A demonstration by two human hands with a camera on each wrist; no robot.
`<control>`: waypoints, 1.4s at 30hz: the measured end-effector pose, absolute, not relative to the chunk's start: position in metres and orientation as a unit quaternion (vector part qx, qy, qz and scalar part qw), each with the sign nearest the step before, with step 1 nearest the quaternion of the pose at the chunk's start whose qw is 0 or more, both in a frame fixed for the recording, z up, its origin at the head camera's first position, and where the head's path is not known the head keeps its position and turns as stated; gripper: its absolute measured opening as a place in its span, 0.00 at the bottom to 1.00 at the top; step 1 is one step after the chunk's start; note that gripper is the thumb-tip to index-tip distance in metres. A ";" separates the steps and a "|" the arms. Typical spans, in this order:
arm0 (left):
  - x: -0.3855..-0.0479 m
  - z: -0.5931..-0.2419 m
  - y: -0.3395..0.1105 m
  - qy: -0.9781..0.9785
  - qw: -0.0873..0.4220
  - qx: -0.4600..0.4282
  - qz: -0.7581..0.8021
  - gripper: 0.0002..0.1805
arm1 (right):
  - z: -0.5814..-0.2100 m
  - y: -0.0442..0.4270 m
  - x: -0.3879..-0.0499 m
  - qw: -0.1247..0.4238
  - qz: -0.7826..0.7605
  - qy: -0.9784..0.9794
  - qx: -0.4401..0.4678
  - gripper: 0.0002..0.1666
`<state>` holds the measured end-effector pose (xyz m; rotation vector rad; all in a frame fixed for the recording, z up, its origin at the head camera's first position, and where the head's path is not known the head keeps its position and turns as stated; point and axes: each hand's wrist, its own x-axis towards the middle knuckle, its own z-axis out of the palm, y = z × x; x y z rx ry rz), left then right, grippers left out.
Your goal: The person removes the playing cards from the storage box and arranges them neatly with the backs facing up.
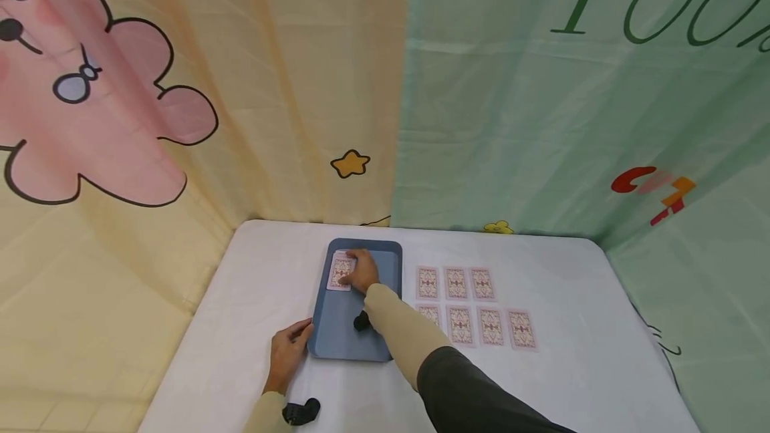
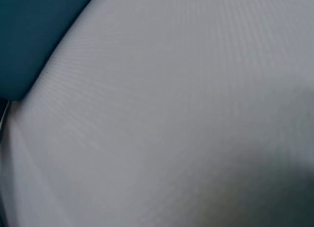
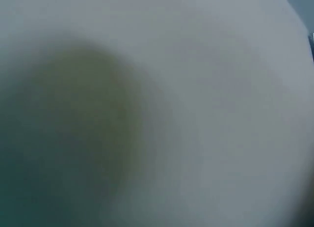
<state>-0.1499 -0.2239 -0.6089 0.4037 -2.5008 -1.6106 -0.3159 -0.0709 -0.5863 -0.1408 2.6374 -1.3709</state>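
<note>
A blue tray (image 1: 337,343) lies on the white table in the head view. Inside its upper left part is a playing card (image 1: 341,272), face down with a red pattern; whether others lie beneath it, I cannot tell. My right hand (image 1: 364,272) reaches into the tray and grips this card between thumb and fingers, partly covering it. At the tray's lower left corner, my left hand (image 1: 287,353) holds the rim with its fingertips. A dark edge of the tray (image 2: 39,35) shows in the left wrist view. The right wrist view is too blurred to show the card.
Right of the tray, several playing cards (image 1: 456,283) lie face down in two rows on the white table (image 1: 577,366). My right forearm (image 1: 409,336) crosses the tray's right side and overlaps the lower row's left end. Printed curtains (image 1: 313,85) hang behind the table.
</note>
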 end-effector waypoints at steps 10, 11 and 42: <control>-0.149 -0.608 -0.221 -0.835 0.082 0.120 -0.531 0.13 | -0.588 -0.066 -0.315 0.078 -0.431 0.897 -0.061 0.40; -0.149 -0.608 -0.221 -0.834 0.081 0.118 -0.532 0.13 | -0.588 -0.065 -0.315 0.078 -0.433 0.896 -0.062 0.40; -0.150 -0.610 -0.226 -0.840 0.077 0.120 -0.523 0.14 | -0.580 -0.052 -0.312 0.063 -0.519 0.849 -0.069 0.12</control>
